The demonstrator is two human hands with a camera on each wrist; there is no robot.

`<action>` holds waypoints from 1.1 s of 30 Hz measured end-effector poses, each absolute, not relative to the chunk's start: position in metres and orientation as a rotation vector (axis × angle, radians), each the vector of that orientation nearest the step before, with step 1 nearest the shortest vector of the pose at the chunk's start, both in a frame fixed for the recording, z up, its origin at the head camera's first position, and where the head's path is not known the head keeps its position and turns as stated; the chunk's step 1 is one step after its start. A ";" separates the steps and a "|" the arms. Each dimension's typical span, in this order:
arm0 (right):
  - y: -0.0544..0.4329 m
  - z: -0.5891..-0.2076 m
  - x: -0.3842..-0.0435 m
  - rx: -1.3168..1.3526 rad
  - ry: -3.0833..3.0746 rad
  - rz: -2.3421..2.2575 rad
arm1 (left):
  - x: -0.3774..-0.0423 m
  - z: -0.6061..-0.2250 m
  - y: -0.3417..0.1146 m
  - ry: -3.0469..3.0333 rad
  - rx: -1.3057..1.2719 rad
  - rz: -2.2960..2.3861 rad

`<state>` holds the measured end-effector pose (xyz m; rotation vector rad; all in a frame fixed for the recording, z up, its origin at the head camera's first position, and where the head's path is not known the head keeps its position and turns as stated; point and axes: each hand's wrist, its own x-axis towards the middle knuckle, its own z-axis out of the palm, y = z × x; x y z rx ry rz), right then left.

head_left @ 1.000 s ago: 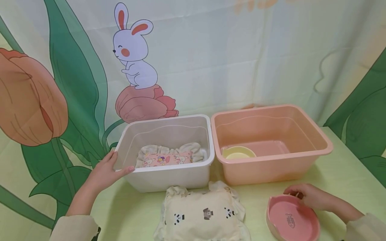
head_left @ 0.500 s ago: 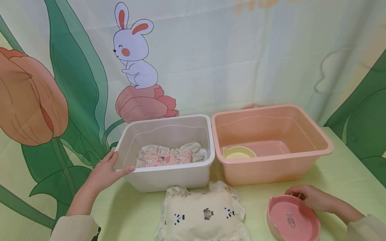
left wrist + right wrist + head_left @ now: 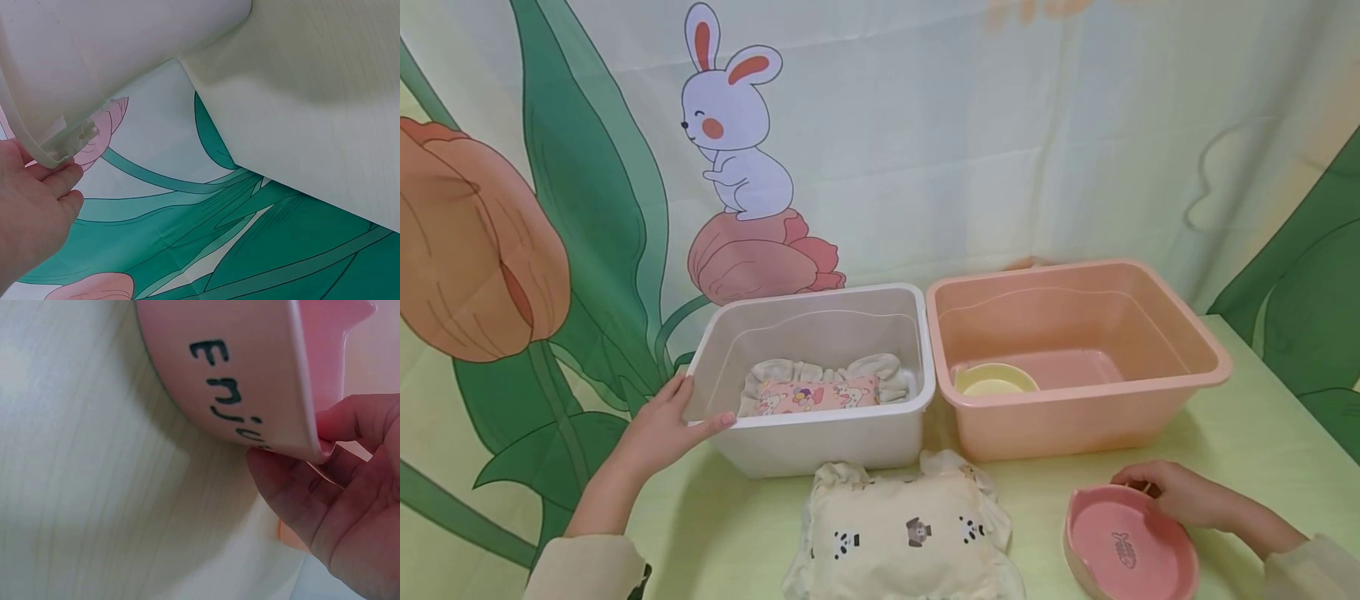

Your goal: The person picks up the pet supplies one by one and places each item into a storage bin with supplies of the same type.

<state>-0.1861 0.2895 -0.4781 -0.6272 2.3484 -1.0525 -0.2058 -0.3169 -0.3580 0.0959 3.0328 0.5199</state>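
Note:
My left hand grips the left corner of the white plastic tub, thumb along the front rim. In the left wrist view its fingers curl under that rim. Inside the tub lies a small pink pillow with cream frills. At the lower right my right hand pinches the far rim of a pink bowl with a fish drawing inside. The right wrist view shows the thumb inside the bowl wall and fingers outside, near dark lettering. The bowl sits on the table.
A peach tub stands right of the white one, with a pale yellow bowl inside. In front lies a cream frilled pillow with animal prints. A printed curtain hangs behind the light green table.

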 end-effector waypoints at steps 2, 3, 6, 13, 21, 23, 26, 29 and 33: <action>0.290 -0.479 -0.187 -0.645 2.352 -1.048 | -0.206 -0.358 -0.317 3.032 0.094 0.521; 0.290 -0.479 -0.187 -0.655 2.354 -1.047 | -0.206 -0.358 -0.318 3.031 0.091 0.520; 0.290 -0.479 -0.187 -0.675 2.358 -1.051 | -0.206 -0.358 -0.318 3.035 0.093 0.519; 0.290 -0.479 -0.188 -0.699 2.357 -1.056 | -0.206 -0.357 -0.317 3.043 0.105 0.520; 0.290 -0.480 -0.189 -0.777 2.377 -1.039 | -0.205 -0.356 -0.316 3.038 0.100 0.520; 0.290 -0.480 -0.189 -0.789 2.380 -1.034 | -0.205 -0.357 -0.317 3.038 0.100 0.519; 0.290 -0.480 -0.190 -0.791 2.374 -1.036 | -0.206 -0.357 -0.318 3.042 0.107 0.521; 0.290 -0.480 -0.190 -0.803 2.374 -1.038 | -0.206 -0.358 -0.318 3.045 0.116 0.518; 0.289 -0.480 -0.190 -0.821 2.380 -1.037 | -0.206 -0.358 -0.319 3.044 0.119 0.520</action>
